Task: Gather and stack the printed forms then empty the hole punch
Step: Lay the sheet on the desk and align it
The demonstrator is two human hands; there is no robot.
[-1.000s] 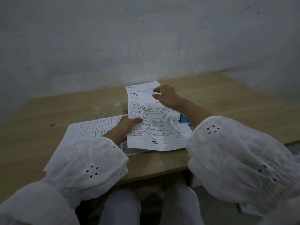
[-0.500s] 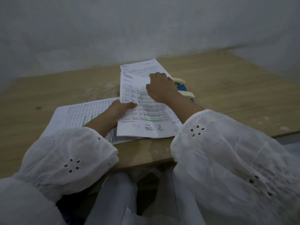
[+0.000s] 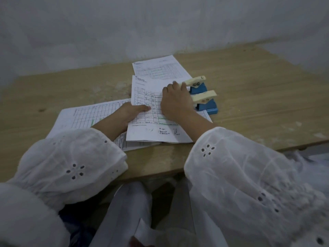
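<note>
A printed form (image 3: 142,86) with a table and signatures lies on the wooden desk (image 3: 249,82). My left hand (image 3: 131,113) holds its left edge, thumb lying on top. My right hand (image 3: 175,102) lies palm-down on the same sheet, fingers bent toward the far edge. Behind it lies a second form (image 3: 160,68), partly covered. A third form (image 3: 85,116) with a green grid lies to the left under my left arm. The blue hole punch (image 3: 203,97) with two cream levers stands just right of my right hand.
A grey wall (image 3: 160,24) closes the desk's far side. The desk's front edge (image 3: 160,168) runs just above my lap. Bare wood extends right of the punch and left of the forms. My white sleeves cover the near part of the desk.
My right hand slid back from the sheet's top corner onto its middle. The second form behind and the whole hole punch have come into sight. My left hand kept its hold.
</note>
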